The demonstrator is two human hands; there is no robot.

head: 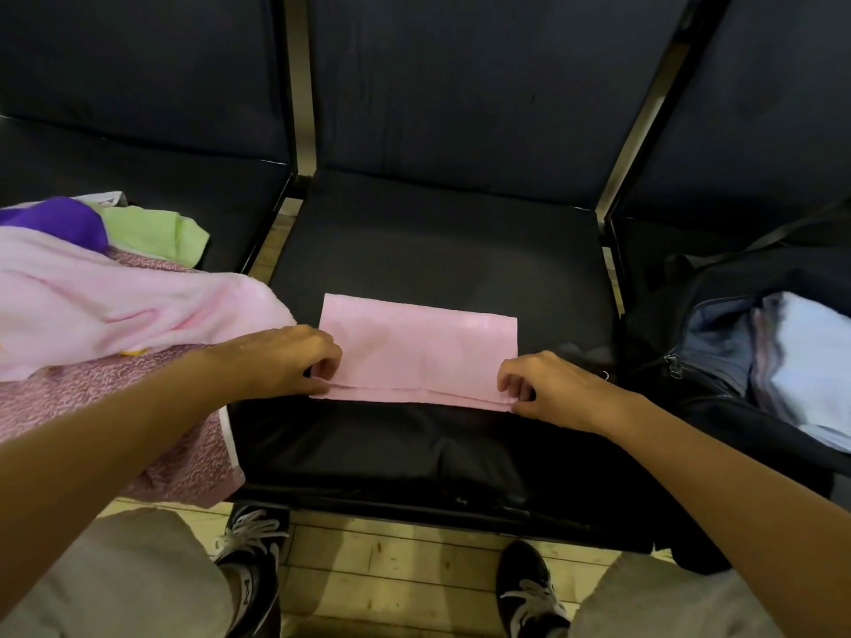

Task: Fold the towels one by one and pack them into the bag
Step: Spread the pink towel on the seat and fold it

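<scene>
A pink towel (416, 349) lies folded into a flat rectangle on the middle black seat (437, 250). My left hand (290, 359) pinches its near left corner. My right hand (548, 389) pinches its near right corner. Both hands hold the layered near edge. On the right seat stands a black bag (718, 343), unzipped, with folded light blue and grey towels (810, 361) inside. A heap of unfolded towels (106, 297) in pale pink, speckled pink, purple and green covers the left seat.
The seats form a row with black backrests (460, 85) and metal frame bars between them. A wooden floor (391, 573) shows below the seat's front edge, with my two black sneakers and light trousers on it.
</scene>
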